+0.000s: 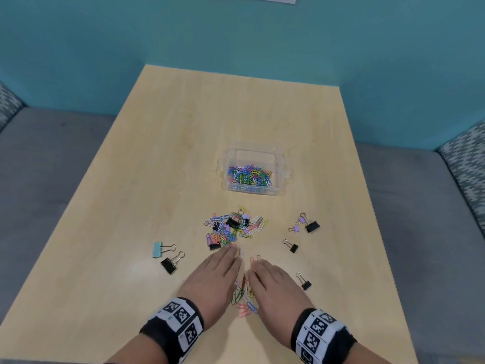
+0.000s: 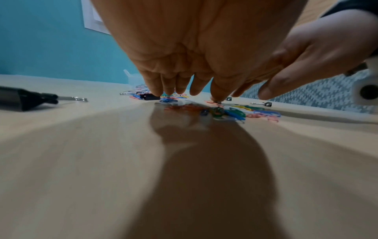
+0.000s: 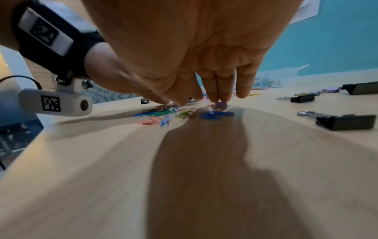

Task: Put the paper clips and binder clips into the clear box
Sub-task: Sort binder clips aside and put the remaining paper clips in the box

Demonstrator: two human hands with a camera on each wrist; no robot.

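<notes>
The clear box (image 1: 280, 179) stands mid-table with many coloured paper clips in it. Nearer me lies a mixed pile of paper clips and small binder clips (image 1: 234, 227). My left hand (image 1: 219, 270) and right hand (image 1: 274, 281) lie palm down side by side, fingers straight and pointing at that pile. Between them sits a small heap of paper clips (image 1: 244, 298), also seen under the left hand (image 2: 235, 113) and the right hand (image 3: 169, 115). The left fingertips (image 2: 155, 92) touch down beside a black binder clip (image 2: 150, 96). Neither hand holds anything.
Loose binder clips lie around on the wooden table (image 1: 183, 127): a light blue one (image 1: 157, 249) and a black one (image 1: 169, 264) on the left, a black one (image 1: 312, 226) with small purple ones (image 1: 301, 220) on the right, two small black ones (image 1: 294, 248) (image 1: 305, 284) nearer.
</notes>
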